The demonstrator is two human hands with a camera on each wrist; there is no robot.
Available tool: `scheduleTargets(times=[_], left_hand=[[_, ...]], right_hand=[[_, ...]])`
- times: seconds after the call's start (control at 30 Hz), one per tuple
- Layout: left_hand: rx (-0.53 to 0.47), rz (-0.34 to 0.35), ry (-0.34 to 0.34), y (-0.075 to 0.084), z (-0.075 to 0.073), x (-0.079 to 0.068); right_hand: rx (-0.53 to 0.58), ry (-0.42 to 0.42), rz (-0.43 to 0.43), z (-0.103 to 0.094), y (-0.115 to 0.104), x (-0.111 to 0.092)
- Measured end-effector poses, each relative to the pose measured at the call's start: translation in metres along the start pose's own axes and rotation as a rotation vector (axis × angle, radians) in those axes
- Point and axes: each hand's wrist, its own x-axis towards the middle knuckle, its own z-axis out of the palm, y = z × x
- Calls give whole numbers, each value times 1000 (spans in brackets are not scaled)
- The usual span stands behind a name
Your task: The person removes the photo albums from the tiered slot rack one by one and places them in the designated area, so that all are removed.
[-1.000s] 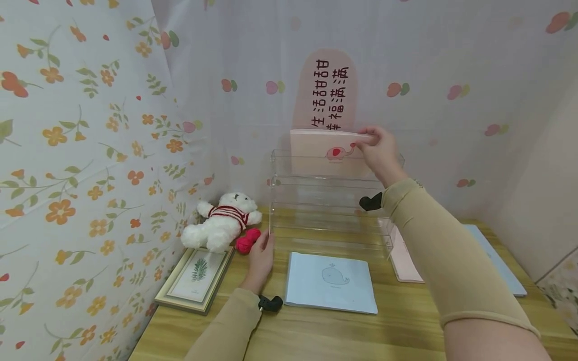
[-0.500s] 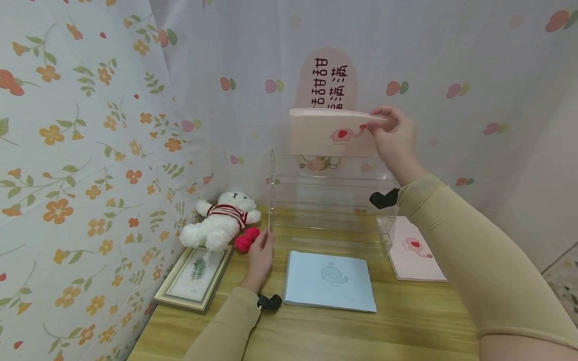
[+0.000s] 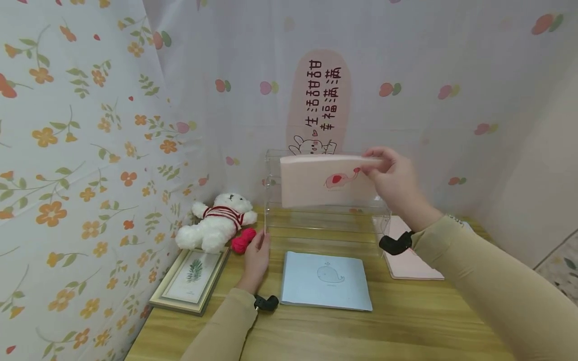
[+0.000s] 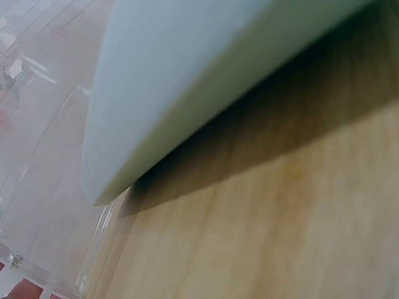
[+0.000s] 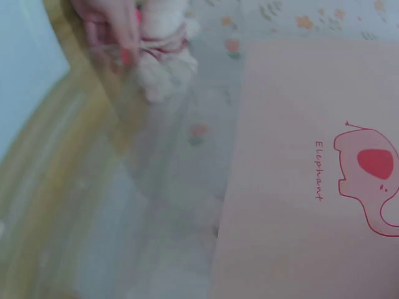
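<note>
My right hand (image 3: 397, 183) pinches the top right corner of a pink notebook (image 3: 307, 185) with a red elephant drawing. The notebook hangs upright in front of a clear acrylic rack (image 3: 316, 233), hiding part of its upper tiers; in the right wrist view its cover (image 5: 287, 93) reads "Elephant". Low on the rack's left side, my left hand (image 3: 256, 259) holds the edge of the side panel; its fingers behind the panel are partly hidden. Flat on the table before the rack lies a blue notebook (image 3: 325, 286) with a whale, seen close up in the left wrist view.
A white teddy bear (image 3: 219, 223) in a striped top lies left of the rack, beside a red yarn bundle (image 3: 243, 240). A picture frame (image 3: 191, 276) is at the wooden table's (image 3: 343, 336) left edge. Another pink notebook (image 3: 411, 263) lies right of the rack, partly behind my right arm.
My right hand has raised the pink notebook up out of the rack's top, then brought it lower in front of the rack. The left hand stays on the rack's side.
</note>
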Motion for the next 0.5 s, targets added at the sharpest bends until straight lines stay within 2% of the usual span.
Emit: scheduleTargets(times=[0.17, 0.33, 0.5], left_hand=[[-5, -8, -2, -2, -1, 0], [31, 40, 29, -4, 0, 0], [21, 63, 28, -5, 0, 0]], right_hand=[[5, -112, 64, 12, 26, -25], [8, -173, 127, 18, 51, -50], [19, -229, 175, 22, 76, -70]])
